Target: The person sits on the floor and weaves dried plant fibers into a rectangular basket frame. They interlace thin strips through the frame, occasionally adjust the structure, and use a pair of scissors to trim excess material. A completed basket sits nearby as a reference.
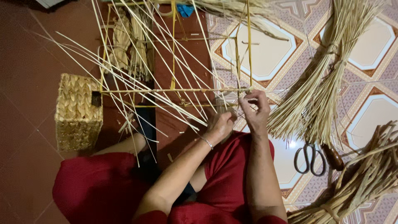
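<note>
A thin yellow wire frame (174, 90) stands on the floor in front of me, with many pale straw strands (166, 97) fanning out from its lower right corner. My left hand (221, 125), a bracelet on its wrist, pinches strands near that corner. My right hand (255, 111) grips strands right at the frame's horizontal bar, fingers curled around them. Both hands are close together, nearly touching. My knees in red cloth sit below.
A finished woven basket (78, 111) stands at the left. Bundles of straw (321, 83) lie on the patterned tiles at right, with black scissors (310, 158) and a dark-handled tool (333, 157) below them. Thicker dried fibre (365, 178) is piled at the lower right.
</note>
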